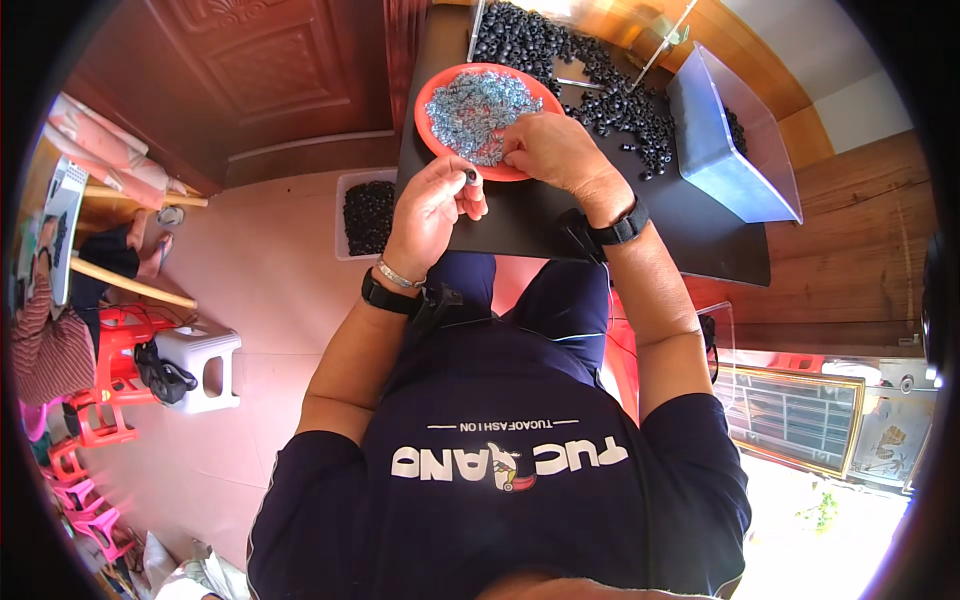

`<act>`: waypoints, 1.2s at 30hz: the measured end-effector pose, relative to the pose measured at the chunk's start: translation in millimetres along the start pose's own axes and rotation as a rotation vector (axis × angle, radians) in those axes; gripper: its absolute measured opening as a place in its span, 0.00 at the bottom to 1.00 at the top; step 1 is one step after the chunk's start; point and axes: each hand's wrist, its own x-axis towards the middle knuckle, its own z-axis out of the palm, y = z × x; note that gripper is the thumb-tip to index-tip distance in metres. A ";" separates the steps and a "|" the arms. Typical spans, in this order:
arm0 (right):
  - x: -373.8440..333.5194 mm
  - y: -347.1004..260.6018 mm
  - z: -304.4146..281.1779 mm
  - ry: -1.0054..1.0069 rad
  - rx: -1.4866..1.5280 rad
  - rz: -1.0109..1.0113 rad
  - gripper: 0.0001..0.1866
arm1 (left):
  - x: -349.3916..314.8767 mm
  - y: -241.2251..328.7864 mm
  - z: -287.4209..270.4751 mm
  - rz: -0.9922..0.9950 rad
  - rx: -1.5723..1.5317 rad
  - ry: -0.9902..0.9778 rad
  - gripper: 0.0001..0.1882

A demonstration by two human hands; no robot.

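Note:
My left hand (432,212) is raised at the table's near edge, its thumb and fingers pinched on a small black plastic part (470,176). Just right of it, my right hand (560,155) reaches over the rim of a round red-orange bowl (424,122). Small silvery metal pieces (475,108) fill the bowl, too small to make out singly. My right fingertips are bent together down at these pieces; whether one is between them is hidden. Beyond the bowl, a heap of similar black parts (530,42) spreads across the dark table (690,225).
A translucent bluish bin (720,150) lies on the table at the right, black parts behind its wall. On the floor left of the table stands a clear box (340,215) of black parts. A white stool (205,365), red stools (110,400) and another person (55,350) are at the left.

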 end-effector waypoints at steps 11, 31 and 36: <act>3.0 1.0 14.0 0.153 -0.168 -0.146 0.08 | 1.8 0.7 -2.2 -0.013 -0.044 0.000 0.10; 6.2 -10.0 3.5 0.078 -0.213 0.019 0.07 | 1.6 -0.3 -4.2 0.003 -0.068 -0.004 0.09; -4.8 6.1 -2.0 0.191 0.285 0.157 0.10 | 2.5 -2.2 -4.8 0.010 -0.057 -0.020 0.09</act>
